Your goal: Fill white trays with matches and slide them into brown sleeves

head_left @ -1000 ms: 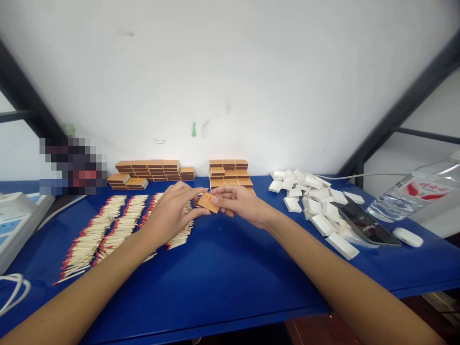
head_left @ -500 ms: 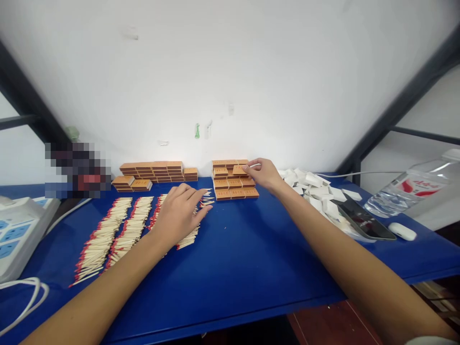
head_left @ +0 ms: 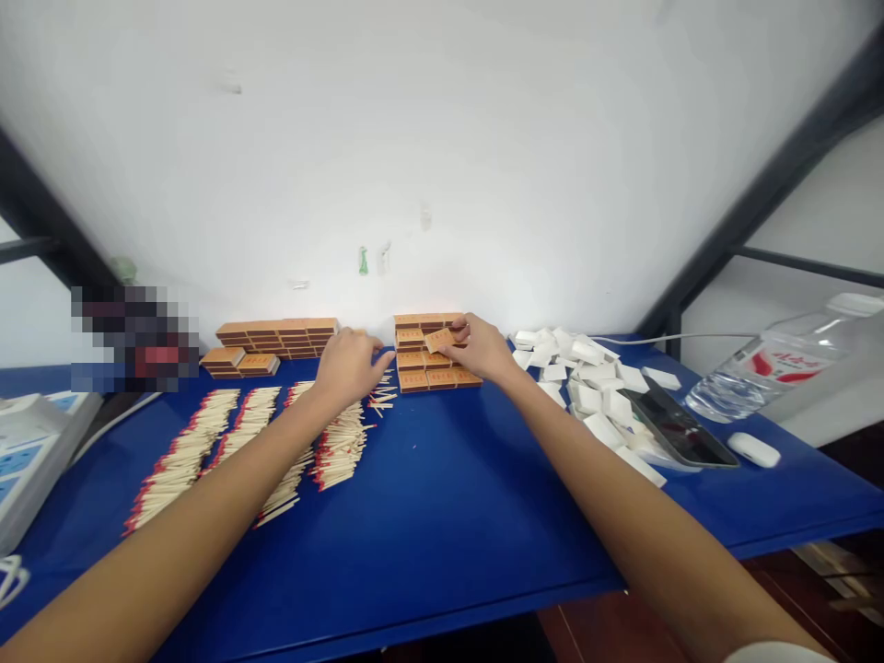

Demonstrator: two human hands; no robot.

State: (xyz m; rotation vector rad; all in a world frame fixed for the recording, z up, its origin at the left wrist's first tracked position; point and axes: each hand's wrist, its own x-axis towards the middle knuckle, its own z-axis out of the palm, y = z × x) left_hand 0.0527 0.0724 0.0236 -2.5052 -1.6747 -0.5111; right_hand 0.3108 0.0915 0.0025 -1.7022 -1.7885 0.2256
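My right hand pinches an orange matchbox and holds it against the upper part of a small stack of orange matchboxes at the back of the blue table. My left hand hovers just left of that stack with its fingers loosely stretched toward it, holding nothing. It is above the far end of the rows of red-tipped matches laid out on the left half of the table. A few loose matches lie between my hands.
A longer stack of orange matchboxes lines the wall at the left. A heap of white inner trays, a phone, a small white case and a lying plastic bottle are at the right. A white power strip sits far left.
My right hand carried the matchbox from the table's middle back to the stack and now holds it there. My left hand let go of it and moved forward to the stack's left side.
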